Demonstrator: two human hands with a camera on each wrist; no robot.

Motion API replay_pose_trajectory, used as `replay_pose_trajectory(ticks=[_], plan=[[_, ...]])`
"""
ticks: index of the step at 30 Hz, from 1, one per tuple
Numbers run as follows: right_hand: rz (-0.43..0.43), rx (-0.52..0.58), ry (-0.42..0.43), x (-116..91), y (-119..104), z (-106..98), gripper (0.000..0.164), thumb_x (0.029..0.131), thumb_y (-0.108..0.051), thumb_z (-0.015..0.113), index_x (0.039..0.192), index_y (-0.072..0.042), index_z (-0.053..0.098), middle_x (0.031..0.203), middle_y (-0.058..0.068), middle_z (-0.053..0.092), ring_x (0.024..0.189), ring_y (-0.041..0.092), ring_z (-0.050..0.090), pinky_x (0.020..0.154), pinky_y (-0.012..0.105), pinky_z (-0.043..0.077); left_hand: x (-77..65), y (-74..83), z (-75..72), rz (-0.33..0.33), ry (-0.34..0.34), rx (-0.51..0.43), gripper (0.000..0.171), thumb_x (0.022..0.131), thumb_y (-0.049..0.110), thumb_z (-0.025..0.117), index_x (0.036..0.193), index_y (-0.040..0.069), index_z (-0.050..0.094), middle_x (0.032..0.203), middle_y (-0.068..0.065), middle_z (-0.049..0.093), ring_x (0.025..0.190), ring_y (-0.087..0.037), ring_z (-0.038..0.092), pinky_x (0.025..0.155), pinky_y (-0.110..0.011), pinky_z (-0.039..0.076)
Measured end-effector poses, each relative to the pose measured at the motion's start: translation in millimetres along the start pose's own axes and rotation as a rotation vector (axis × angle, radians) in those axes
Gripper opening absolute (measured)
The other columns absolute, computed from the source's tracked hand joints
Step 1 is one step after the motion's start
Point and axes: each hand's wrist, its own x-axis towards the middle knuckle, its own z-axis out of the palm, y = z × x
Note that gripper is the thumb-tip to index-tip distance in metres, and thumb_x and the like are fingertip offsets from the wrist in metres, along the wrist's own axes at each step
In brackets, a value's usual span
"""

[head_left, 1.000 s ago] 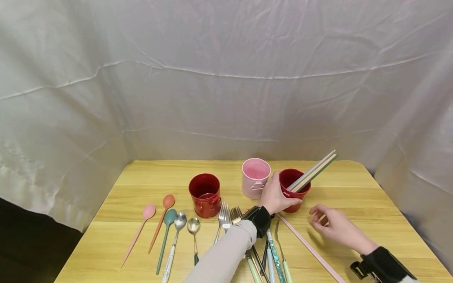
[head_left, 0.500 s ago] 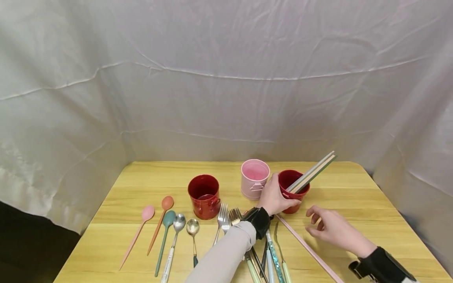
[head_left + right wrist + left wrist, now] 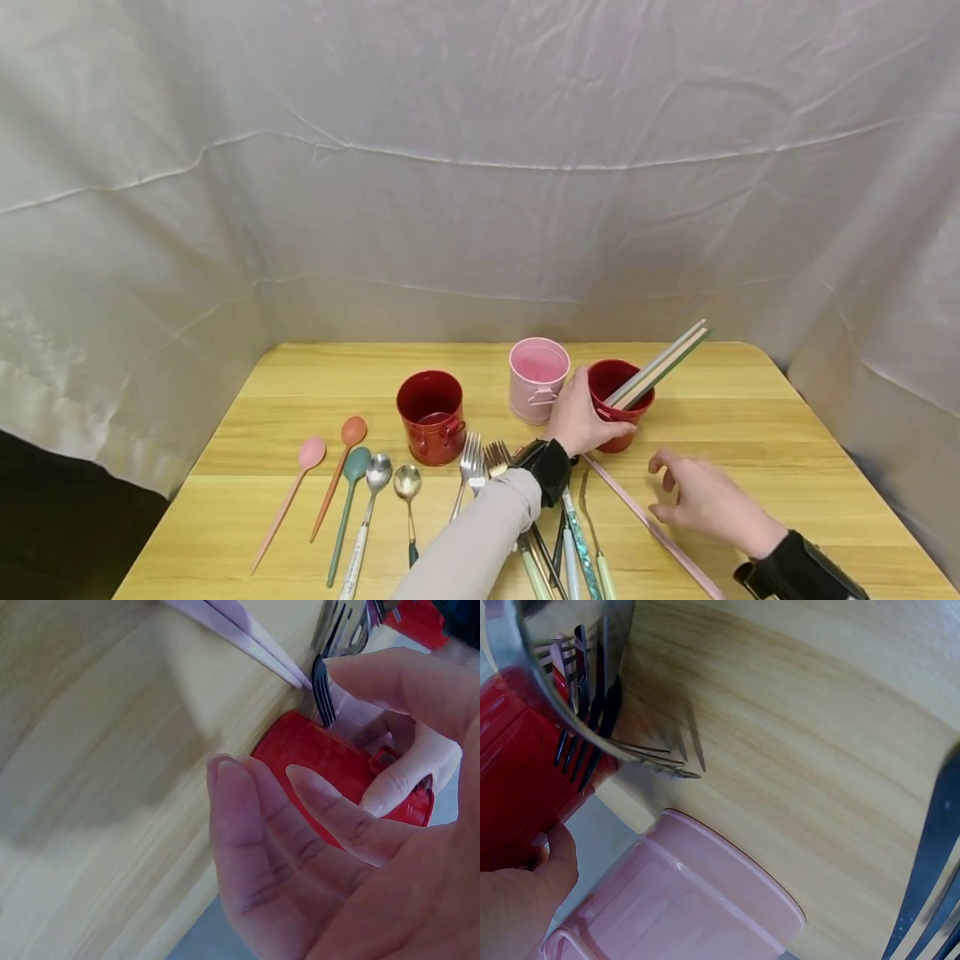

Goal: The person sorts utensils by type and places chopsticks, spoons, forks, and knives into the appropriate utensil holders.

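My left hand [image 3: 585, 421] grips the right-hand red metal bucket [image 3: 620, 439], thumb along its front and fingers around its left side. Several chopsticks [image 3: 660, 367] in grey, cream and green lean out of it to the right. In the right wrist view this red bucket [image 3: 300, 754] shows behind my fingers with my left thumb on it. My right hand [image 3: 712, 504] is held to the right of a pair of pink chopsticks [image 3: 656, 527] lying on the table. Its fingers are loosely bent, with nothing between them and the thumb.
A pink bucket [image 3: 531, 400] stands just left of the gripped one, and another red bucket [image 3: 435, 433] farther left. Several spoons [image 3: 378, 473] lie spread at the left. Forks [image 3: 472, 454] and other long-handled cutlery [image 3: 576, 542] lie around my left forearm. Grey cloth [image 3: 480, 208] hangs behind.
My right hand has come slightly left and lower, toward the pink chopsticks. My left hand keeps its grip on the red bucket.
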Motion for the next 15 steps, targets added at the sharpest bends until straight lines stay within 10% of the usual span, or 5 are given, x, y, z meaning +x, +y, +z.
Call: replay_pose_trajectory(ticks=[15], plan=[[0.11, -0.034, -0.125, -6.3, -5.9, 20.2, 0.046, 0.058, -0.013, 0.082, 0.094, -0.008, 0.053, 0.07, 0.0, 0.048, 0.062, 0.017, 0.043, 0.055, 0.034, 0.038, -1.4, 0.7, 0.1, -0.025, -0.01, -0.021, 0.085, 0.062, 0.037, 0.087, 0.131, 0.018, 0.041, 0.122, 0.004, 0.055, 0.111, -0.012, 0.052, 0.094, -0.028, 0.047]])
